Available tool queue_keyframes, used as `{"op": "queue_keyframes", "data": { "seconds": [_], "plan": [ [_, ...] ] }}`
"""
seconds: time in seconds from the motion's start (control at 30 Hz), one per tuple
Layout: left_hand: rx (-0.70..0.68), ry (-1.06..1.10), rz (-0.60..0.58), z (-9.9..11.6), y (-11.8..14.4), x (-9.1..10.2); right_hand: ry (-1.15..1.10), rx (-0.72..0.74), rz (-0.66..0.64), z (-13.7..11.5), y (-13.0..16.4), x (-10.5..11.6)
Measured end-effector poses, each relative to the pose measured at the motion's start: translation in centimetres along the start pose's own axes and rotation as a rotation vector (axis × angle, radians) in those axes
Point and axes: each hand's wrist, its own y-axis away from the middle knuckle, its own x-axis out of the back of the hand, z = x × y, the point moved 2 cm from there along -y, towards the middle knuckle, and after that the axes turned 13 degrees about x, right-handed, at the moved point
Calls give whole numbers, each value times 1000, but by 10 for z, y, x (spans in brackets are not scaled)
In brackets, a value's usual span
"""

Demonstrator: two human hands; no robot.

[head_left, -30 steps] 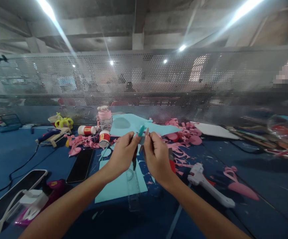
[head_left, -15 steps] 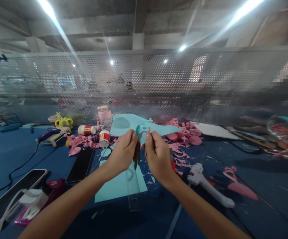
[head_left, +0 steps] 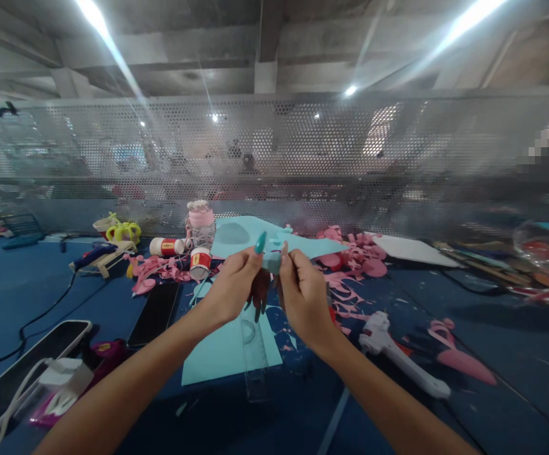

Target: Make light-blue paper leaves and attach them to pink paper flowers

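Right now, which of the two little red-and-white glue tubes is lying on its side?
The glue tube farther left, beside the pink-capped bottle, lies flat on the blue table. The other tube stands upright, nearer the left hand.

A gray metal wall full of little holes [head_left: 331, 158] stands behind the blue table [head_left: 445, 284], with long bright lights [head_left: 98, 25] above.

We see a small light-blue paper piece [head_left: 271, 260], pinched between both our thumbs and fingers [head_left: 261, 243], raised above the worktop [head_left: 32, 284] near its middle.
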Motion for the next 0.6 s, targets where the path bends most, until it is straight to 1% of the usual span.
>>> {"op": "queue_keyframes", "data": {
  "seconds": [0.13,0.3,0.47,0.6],
  "plan": [
    [-15,-51,17,2,0,4,-1,-10,-11,-1,-1,1],
    [-55,-184,136,-1,2,-1,-38,-11,-35,1,1,0],
    [-67,-255,184,0,4,-2,40,27,-42,1,-1,0],
    [-63,-337,236,2,4,-1,-26,11,-81,0,-2,1]
  ]
}}
